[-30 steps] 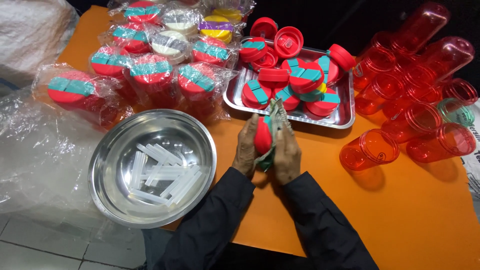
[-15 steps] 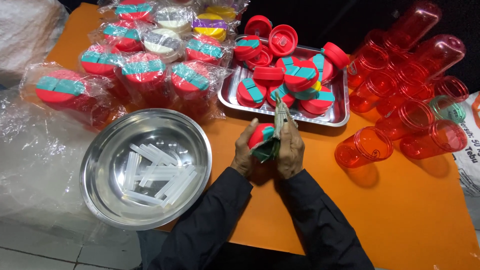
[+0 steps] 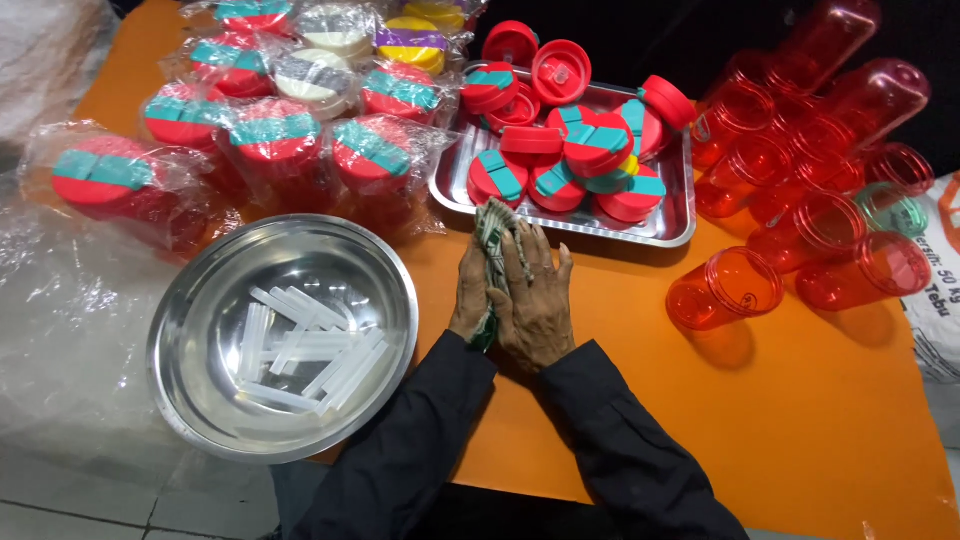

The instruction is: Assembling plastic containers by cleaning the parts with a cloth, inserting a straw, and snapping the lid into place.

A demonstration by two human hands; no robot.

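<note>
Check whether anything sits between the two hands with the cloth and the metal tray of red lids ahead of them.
Nothing visible does. The left hand and right hand press a patterned green-and-white cloth between them, and its top end already reaches the near rim of the rectangular metal tray of red lids.

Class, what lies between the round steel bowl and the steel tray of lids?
In the head view, bare orange table separates bowl and tray.

The left hand (image 3: 470,295) and right hand (image 3: 538,300) press together, palms facing (fingers extended), dark sleeves converging.
</note>
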